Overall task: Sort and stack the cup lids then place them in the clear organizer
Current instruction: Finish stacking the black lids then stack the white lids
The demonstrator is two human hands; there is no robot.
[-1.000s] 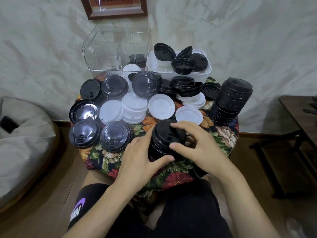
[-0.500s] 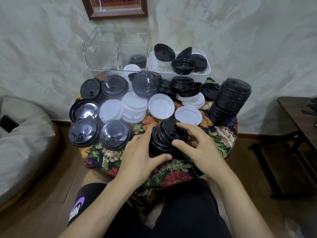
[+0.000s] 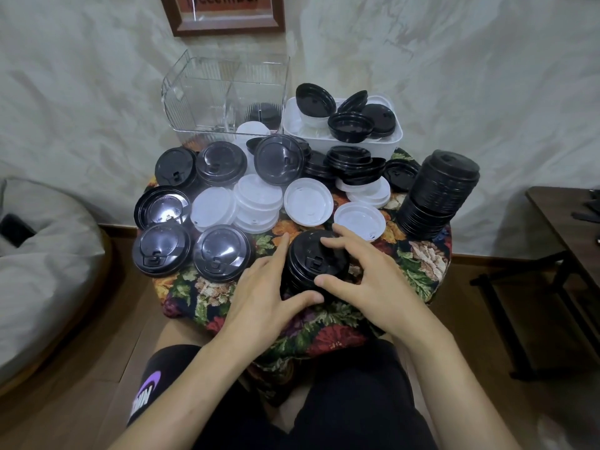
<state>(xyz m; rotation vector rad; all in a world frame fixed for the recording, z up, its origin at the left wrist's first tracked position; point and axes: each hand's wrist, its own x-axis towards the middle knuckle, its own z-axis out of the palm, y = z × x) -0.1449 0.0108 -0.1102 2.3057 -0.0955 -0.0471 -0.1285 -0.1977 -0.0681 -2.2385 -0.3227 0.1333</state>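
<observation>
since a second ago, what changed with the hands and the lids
Little. The top lid of the black lid stack, which looked tilted half a second ago, now sits level. The right hand has spread its fingers over it, thumb at its front edge. The left hand still cups the stack's left side. The loose lids, the tall black stack and the clear organizer have not moved.

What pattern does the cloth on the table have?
The tablecloth is dark with red, orange and cream flowers and green leaves; head view.

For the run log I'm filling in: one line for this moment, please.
left hand, right hand: grip black lid stack | clear organizer: black lids inside
</observation>
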